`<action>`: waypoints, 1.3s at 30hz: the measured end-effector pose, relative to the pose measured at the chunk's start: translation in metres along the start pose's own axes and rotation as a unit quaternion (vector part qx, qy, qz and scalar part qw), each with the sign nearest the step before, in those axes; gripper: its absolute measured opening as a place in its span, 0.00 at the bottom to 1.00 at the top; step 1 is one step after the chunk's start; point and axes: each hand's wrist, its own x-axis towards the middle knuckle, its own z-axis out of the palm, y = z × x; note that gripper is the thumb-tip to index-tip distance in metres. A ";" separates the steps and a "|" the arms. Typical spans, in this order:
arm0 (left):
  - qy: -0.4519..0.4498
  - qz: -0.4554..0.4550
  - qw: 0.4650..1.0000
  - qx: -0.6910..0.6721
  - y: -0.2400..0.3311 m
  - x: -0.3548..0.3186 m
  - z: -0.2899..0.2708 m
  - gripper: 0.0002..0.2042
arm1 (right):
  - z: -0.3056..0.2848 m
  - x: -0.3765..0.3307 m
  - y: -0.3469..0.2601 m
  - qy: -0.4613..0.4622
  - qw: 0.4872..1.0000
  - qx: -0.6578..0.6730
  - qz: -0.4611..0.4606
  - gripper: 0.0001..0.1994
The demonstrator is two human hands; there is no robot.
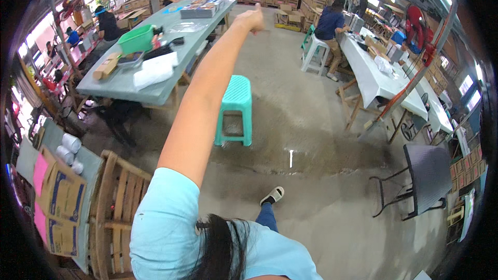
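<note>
My left arm, in a light blue short sleeve, stretches forward across the middle. At its far end my left hand [251, 19] is raised in front of the grey floor, with one digit pointing up and another tip apart below it. Nothing shows in that hand, and it seems to touch nothing. Beside it in the picture is the far end of a long grey-green table [194, 36], where stacks of printed sheets [205, 7] lie. Under my forearm stands a turquoise plastic stool [238, 97]. My right hand is out of sight.
The long table bears a green basin [136, 39] and white wrapping [155, 69]. A wooden chair [122, 197] and cardboard boxes [63, 205] are at left. At right stand a dark chair [428, 178], a white-covered table [371, 70] and a seated person [332, 23].
</note>
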 end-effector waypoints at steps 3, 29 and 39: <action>-0.042 -0.050 0.998 -0.012 0.038 0.130 0.040 0.48 | -0.025 0.060 -0.115 0.021 0.999 0.032 0.017 0.12; -0.072 -0.184 0.980 0.021 0.011 1.190 0.295 0.50 | -0.002 0.566 -1.306 -0.028 0.990 -0.127 -0.059 0.25; -0.037 -0.179 0.982 0.042 0.013 1.463 0.323 0.52 | 0.024 0.662 -1.521 -0.019 0.999 -0.041 -0.028 0.24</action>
